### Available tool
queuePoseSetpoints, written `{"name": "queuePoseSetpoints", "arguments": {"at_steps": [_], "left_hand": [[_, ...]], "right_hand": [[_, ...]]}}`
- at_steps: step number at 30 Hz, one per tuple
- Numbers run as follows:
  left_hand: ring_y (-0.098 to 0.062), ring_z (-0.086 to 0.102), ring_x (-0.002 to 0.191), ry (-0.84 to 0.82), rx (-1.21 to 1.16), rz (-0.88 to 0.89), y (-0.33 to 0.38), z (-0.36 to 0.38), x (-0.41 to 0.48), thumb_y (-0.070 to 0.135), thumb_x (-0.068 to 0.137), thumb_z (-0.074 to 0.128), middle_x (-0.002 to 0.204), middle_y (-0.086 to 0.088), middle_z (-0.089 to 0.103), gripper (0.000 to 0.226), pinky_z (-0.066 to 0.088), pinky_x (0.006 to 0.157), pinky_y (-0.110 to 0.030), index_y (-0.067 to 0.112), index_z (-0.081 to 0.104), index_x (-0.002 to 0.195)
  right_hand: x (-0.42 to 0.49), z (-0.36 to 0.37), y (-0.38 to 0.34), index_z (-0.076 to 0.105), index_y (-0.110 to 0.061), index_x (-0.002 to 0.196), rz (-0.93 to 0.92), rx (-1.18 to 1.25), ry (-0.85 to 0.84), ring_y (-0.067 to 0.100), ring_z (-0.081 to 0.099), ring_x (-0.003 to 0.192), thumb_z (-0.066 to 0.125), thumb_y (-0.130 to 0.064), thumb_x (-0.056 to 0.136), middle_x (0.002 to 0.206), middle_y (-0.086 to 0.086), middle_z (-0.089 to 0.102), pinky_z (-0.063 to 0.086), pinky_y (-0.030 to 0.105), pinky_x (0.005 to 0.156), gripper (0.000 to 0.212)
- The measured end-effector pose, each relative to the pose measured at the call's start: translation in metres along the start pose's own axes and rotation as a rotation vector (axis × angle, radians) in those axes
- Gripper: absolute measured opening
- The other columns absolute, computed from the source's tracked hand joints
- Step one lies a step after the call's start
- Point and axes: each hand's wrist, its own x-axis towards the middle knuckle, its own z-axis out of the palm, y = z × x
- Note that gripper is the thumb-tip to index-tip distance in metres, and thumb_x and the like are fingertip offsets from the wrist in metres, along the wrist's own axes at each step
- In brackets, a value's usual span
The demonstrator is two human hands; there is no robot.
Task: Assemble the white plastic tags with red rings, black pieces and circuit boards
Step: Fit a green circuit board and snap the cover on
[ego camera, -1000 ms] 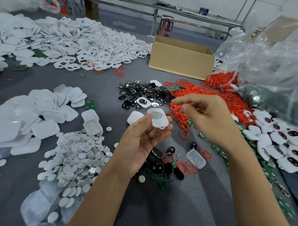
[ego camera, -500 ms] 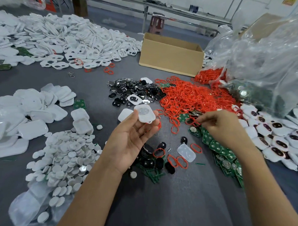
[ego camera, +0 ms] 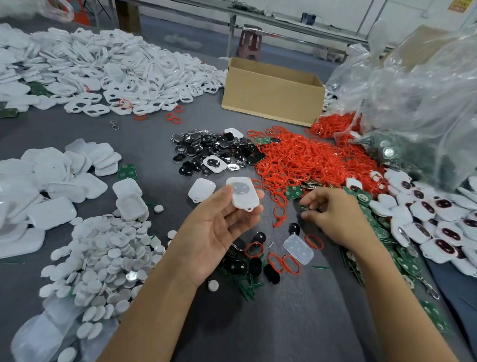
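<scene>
I see the left hand (ego camera: 212, 236) palm up over the grey surface (ego camera: 265, 330). It holds one white tag (ego camera: 242, 193) on the fingertips, with the thumb set against the tag's left edge. The tag lies flat side up, its small loop pointing toward the wrist, and a dim round shape shows through the plastic.

The right hand (ego camera: 334, 215) is palm down at the near edge of the red rings (ego camera: 307, 158). Its fingers are curled and the tips come together over a small dark piece beside the green circuit boards (ego camera: 365, 197). I cannot tell whether they actually grip it.

A second white shell (ego camera: 201, 189) lies on the surface just left of the held tag. Between the forearms sit a few loose black pieces (ego camera: 259, 238), some single rings and a clear cover (ego camera: 298, 249). The main heap of black pieces (ego camera: 217, 151) is beyond the hands, touching the ring pile on its left side.

Finished tags with dark windows (ego camera: 447, 226) spread along the right. White discs (ego camera: 106, 255) and stacked white shells (ego camera: 41, 189) fill the left. Farther back are a big pile of white frames (ego camera: 104, 66), an open cardboard box (ego camera: 272, 94) and a clear plastic bag (ego camera: 420, 104).
</scene>
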Motion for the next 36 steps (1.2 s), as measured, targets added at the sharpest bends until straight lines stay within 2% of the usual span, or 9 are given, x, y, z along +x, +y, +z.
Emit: {"name": "queuePoseSetpoints", "arguments": {"at_steps": [4,7,10,13,15,18,27,32,36], "left_hand": [[-0.021,0.072,0.088,0.002,0.0,-0.002,0.001,0.0,0.0,0.029,0.086,0.054,0.112,-0.017,0.072,0.041,0.059,0.074,-0.03,0.003,0.062,0.118],[-0.022,0.072,0.089,0.004,0.002,-0.001,0.001,0.0,0.0,0.029,0.086,0.054,0.113,-0.017,0.071,0.044,0.058,0.074,-0.029,0.002,0.061,0.12],[-0.022,0.072,0.09,0.009,0.007,0.003,0.001,-0.001,0.001,0.03,0.086,0.054,0.111,-0.016,0.072,0.043,0.058,0.074,-0.029,0.003,0.061,0.119],[-0.022,0.073,0.088,0.017,-0.002,0.008,0.001,-0.003,0.002,0.03,0.085,0.055,0.103,-0.014,0.074,0.039,0.058,0.073,-0.03,0.004,0.063,0.114],[-0.022,0.073,0.088,0.021,-0.008,0.007,0.001,-0.003,0.002,0.03,0.085,0.056,0.101,-0.013,0.075,0.039,0.059,0.073,-0.03,0.005,0.063,0.113],[-0.022,0.073,0.088,0.016,-0.003,0.005,0.001,-0.003,0.002,0.03,0.085,0.056,0.103,-0.013,0.074,0.041,0.059,0.074,-0.03,0.005,0.062,0.115],[-0.021,0.072,0.086,0.001,0.004,0.012,0.003,0.0,0.0,0.03,0.084,0.055,0.107,-0.016,0.073,0.042,0.06,0.077,-0.03,0.003,0.062,0.116],[-0.021,0.072,0.085,0.008,-0.003,0.019,0.002,0.0,0.0,0.029,0.084,0.056,0.105,-0.016,0.073,0.039,0.059,0.076,-0.03,0.004,0.065,0.112],[-0.022,0.072,0.087,0.013,-0.004,0.016,0.003,0.001,0.0,0.028,0.085,0.055,0.11,-0.018,0.072,0.047,0.06,0.078,-0.03,0.0,0.059,0.122]], "right_hand": [[-0.003,-0.003,-0.009,0.069,-0.013,0.078,-0.013,0.314,-0.056,0.017,0.059,0.068,0.073,0.001,0.079,0.074,0.009,0.066,0.047,0.031,0.067,0.015],[-0.008,-0.002,-0.025,0.064,-0.011,0.087,-0.079,0.607,-0.115,0.017,0.063,0.055,0.066,0.006,0.084,0.064,0.003,0.066,0.052,0.027,0.057,0.017],[-0.008,-0.003,-0.038,0.06,-0.008,0.095,-0.161,0.775,-0.122,0.027,0.066,0.054,0.066,0.008,0.082,0.067,0.013,0.067,0.056,0.031,0.053,0.021],[-0.009,-0.003,-0.047,0.068,-0.01,0.092,-0.231,0.79,-0.083,0.047,0.066,0.072,0.069,0.008,0.079,0.082,0.031,0.06,0.059,0.033,0.06,0.022],[-0.01,-0.004,-0.05,0.069,-0.013,0.093,-0.261,0.789,-0.074,0.049,0.066,0.076,0.069,0.01,0.078,0.082,0.019,0.06,0.058,0.031,0.062,0.027],[-0.011,-0.006,-0.053,0.069,-0.014,0.093,-0.277,0.78,-0.072,0.042,0.07,0.073,0.069,0.01,0.079,0.076,-0.002,0.065,0.059,0.038,0.067,0.029],[-0.017,-0.012,-0.062,0.069,-0.015,0.089,-0.325,0.801,-0.031,0.039,0.07,0.065,0.068,0.01,0.08,0.069,-0.005,0.067,0.056,0.045,0.064,0.027],[-0.018,-0.011,-0.064,0.07,-0.011,0.089,-0.334,0.867,-0.028,0.038,0.069,0.066,0.065,0.014,0.08,0.072,-0.004,0.066,0.058,0.036,0.059,0.027],[-0.018,-0.012,-0.066,0.067,-0.007,0.107,-0.325,0.941,-0.074,0.024,0.071,0.079,0.057,0.016,0.085,0.093,0.016,0.067,0.056,0.023,0.065,0.033]]}}
